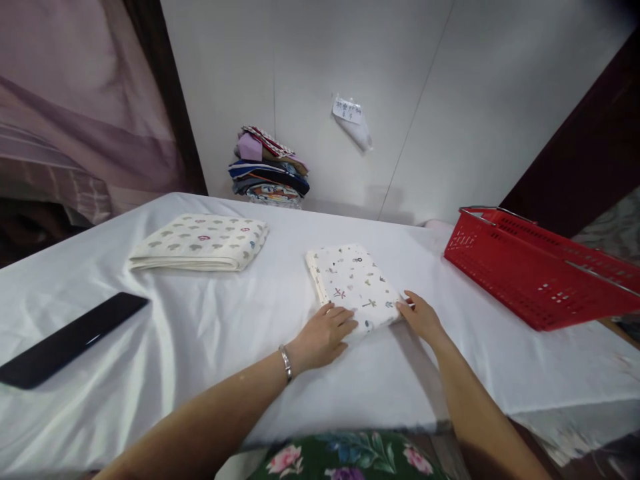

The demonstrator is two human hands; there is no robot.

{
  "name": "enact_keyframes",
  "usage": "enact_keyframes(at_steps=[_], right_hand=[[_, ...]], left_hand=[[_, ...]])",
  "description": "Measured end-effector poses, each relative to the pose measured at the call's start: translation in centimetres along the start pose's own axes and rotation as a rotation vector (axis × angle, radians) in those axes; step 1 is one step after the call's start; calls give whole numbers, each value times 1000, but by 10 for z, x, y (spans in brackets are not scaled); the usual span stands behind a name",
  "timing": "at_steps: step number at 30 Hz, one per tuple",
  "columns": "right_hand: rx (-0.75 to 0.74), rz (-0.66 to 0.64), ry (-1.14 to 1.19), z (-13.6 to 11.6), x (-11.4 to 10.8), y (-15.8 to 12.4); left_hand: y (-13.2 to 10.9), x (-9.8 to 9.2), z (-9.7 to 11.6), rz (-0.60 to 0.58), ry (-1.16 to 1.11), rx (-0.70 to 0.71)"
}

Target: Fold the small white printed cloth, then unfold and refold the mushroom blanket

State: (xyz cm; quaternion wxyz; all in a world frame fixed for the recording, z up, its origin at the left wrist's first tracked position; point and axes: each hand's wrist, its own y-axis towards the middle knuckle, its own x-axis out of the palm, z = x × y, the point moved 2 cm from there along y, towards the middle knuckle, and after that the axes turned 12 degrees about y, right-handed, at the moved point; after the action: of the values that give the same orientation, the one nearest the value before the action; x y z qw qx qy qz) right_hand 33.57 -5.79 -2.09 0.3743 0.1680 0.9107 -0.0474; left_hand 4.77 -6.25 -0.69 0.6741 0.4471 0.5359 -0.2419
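A small folded white cloth with tiny printed figures (353, 280) lies in the middle of the white-covered table (210, 333). My left hand (325, 333), with a bracelet on the wrist, rests on the cloth's near left corner, fingers stretched flat. My right hand (423, 317) touches the cloth's near right corner with its fingers extended. Neither hand grips anything. A second folded cloth with a heart-like print (200, 241) lies farther off to the left.
A red plastic basket (540, 267) stands at the table's right edge. A flat black bar (70, 340) lies at the left. A pile of folded fabrics (270, 167) sits by the back wall, under a paper note (350, 113).
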Motion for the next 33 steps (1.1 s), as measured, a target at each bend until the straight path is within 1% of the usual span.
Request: enact_keyframes(at_steps=[2, 4, 8, 10, 13, 15, 16, 18, 20, 23, 25, 29, 31, 33], right_hand=[[45, -51, 53, -3, 2, 4], [91, -113, 163, -9, 1, 3], [130, -256, 369, -25, -5, -15], [131, -331, 385, -29, -5, -29], [165, -402, 263, -29, -4, -45], [133, -389, 127, -31, -5, -49], [91, -357, 61, -34, -7, -48], [-21, -274, -41, -43, -9, -42], [-138, -229, -88, -57, -7, -32], [-288, -260, -97, -78, 12, -11], [-356, -302, -105, -90, 31, 6], [-502, -413, -155, -119, 74, 42], [-584, -460, -200, -137, 95, 58], [-630, -476, -245, -152, 114, 74]], left_hand=[[1, -1, -2, 9, 50, -6], [1, -4, -4, 15, 84, 4], [-9, -17, -14, -3, 73, 35], [-20, -20, -19, -9, 49, 57], [-37, -21, -22, -13, 14, 70], [-42, -23, -21, -23, -25, 47], [-41, -24, -20, -32, -55, 30], [-34, -30, -20, -44, -118, -6], [-23, -35, -22, -30, -155, -50], [-6, -34, -27, 20, -141, -136], [0, -25, -30, 9, -111, -188], [-2, -2, -29, -61, -77, -231], [-5, 4, -28, -71, -72, -240], [-7, 5, -28, -75, -74, -244]])
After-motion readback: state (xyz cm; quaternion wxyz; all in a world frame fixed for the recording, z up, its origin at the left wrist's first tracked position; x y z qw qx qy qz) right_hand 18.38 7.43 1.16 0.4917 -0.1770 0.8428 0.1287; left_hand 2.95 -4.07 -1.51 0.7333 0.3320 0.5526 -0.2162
